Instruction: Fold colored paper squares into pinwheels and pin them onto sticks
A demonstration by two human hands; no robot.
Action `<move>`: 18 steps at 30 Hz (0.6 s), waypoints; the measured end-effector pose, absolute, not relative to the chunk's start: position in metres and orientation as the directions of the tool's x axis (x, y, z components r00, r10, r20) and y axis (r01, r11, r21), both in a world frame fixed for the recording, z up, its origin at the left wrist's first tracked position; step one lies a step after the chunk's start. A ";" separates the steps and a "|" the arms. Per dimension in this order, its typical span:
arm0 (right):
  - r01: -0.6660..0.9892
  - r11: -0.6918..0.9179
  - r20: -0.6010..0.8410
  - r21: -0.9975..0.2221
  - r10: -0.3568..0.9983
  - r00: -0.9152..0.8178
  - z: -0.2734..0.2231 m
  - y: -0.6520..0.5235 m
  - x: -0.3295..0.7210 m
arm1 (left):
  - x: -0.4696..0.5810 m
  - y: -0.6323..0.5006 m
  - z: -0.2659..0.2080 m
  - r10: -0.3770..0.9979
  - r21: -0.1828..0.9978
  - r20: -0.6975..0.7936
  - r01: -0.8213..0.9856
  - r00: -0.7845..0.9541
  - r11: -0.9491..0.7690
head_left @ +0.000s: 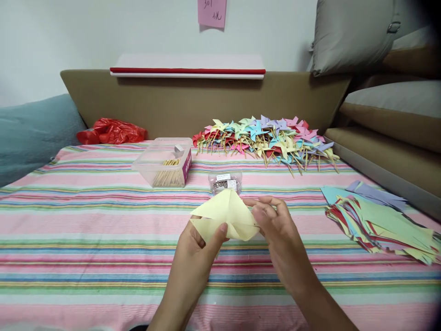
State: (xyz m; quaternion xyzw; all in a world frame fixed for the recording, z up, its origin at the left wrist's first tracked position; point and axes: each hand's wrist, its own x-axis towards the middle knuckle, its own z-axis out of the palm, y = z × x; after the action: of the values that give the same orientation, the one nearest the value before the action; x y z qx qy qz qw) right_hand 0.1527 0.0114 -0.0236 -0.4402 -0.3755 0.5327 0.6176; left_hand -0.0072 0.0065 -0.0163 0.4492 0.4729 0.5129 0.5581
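Note:
A pale yellow paper pinwheel sheet (230,209) with slit corners is held up in front of me, partly folded in toward its middle. My left hand (203,243) grips it from below left, thumb pressed on the front and fingers behind. At the sheet's right corner, my right hand (275,220) has its thumb and fingers curled close to the paper's edge; its fingertips are partly hidden, and they seem to pinch that corner. Just beyond the paper lies a clear bag of small metal pins (225,182) with white labels.
Behind on the left stands a clear plastic box (161,163) of wooden sticks. Finished pinwheels (268,135) are heaped at the back. Cut paper sheets (382,223) lie stacked at right on the striped cloth (103,266). A red plastic bag (112,132) sits back left.

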 end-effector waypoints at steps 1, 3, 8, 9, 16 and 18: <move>-0.331 -0.010 -0.044 -0.944 0.994 0.097 -0.022 0.012 0.157 | -0.008 0.007 -0.017 0.996 0.981 -0.074 -0.175 0.043 0.080; -0.321 -0.133 -0.108 -0.938 0.990 -0.092 -0.021 0.014 0.166 | -0.009 0.007 -0.017 0.992 0.970 -0.100 -0.216 0.081 0.115; -0.215 -0.271 -0.177 -0.938 0.910 -0.375 -0.020 0.012 0.176 | -0.011 0.004 -0.016 0.971 0.952 -0.169 -0.225 0.172 0.205; -0.192 -0.281 -0.193 -0.940 0.905 -0.379 -0.021 0.011 0.176 | -0.011 0.004 -0.016 0.964 0.954 -0.175 -0.208 0.201 0.216; -0.169 -0.302 -0.239 -0.938 0.919 -0.314 -0.027 0.011 0.171 | -0.013 0.007 -0.017 0.938 0.970 -0.172 -0.115 0.301 0.215; -0.249 -0.258 -0.192 -0.934 0.946 -0.260 -0.028 0.012 0.166 | -0.013 0.009 -0.015 0.941 0.967 -0.149 -0.152 0.304 0.202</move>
State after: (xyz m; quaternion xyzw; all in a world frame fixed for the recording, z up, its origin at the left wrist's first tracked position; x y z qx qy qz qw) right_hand 0.1664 0.0120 -0.0284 -0.4168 -0.4182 0.6746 0.4430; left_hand -0.0129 0.0089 -0.0148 0.4736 0.4165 0.4177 0.6540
